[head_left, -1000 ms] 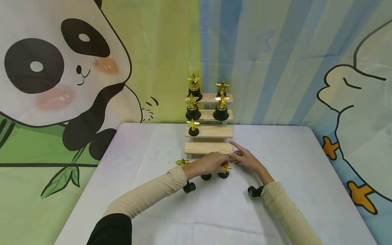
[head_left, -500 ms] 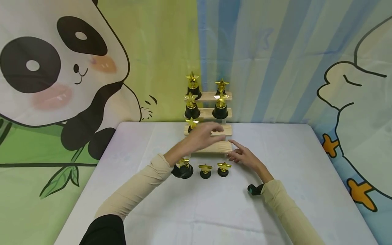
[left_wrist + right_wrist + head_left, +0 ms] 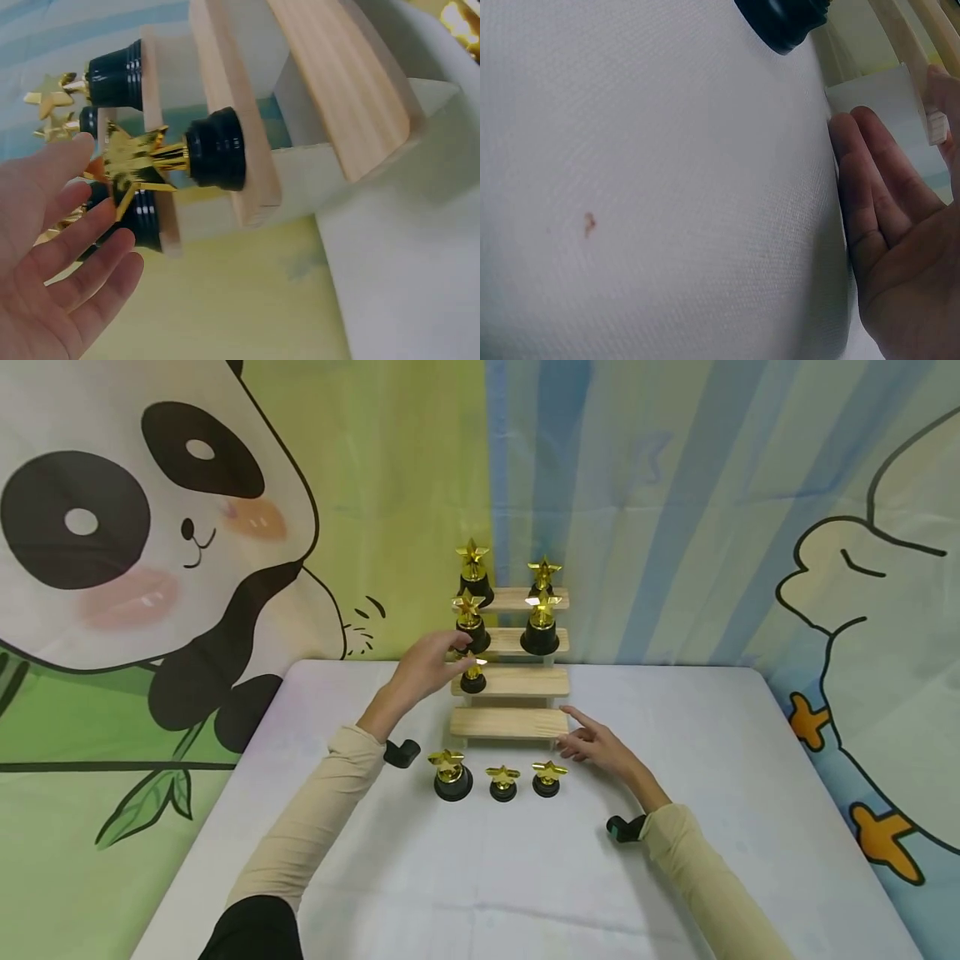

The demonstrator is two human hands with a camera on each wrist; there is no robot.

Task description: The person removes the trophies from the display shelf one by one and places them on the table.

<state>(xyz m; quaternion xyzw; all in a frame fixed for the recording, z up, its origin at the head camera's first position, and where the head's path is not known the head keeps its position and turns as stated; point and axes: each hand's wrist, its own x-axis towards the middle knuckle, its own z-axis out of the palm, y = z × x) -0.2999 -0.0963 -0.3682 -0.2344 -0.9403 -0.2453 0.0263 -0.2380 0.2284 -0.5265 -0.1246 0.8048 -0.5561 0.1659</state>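
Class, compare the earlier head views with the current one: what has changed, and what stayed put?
The left hand has moved away from the rightmost front trophy, up and leftward, to the lone trophy on the second-lowest step; whether it touches that one is unclear. The right hand stays by the lowest step, and the trophies stand where they were.
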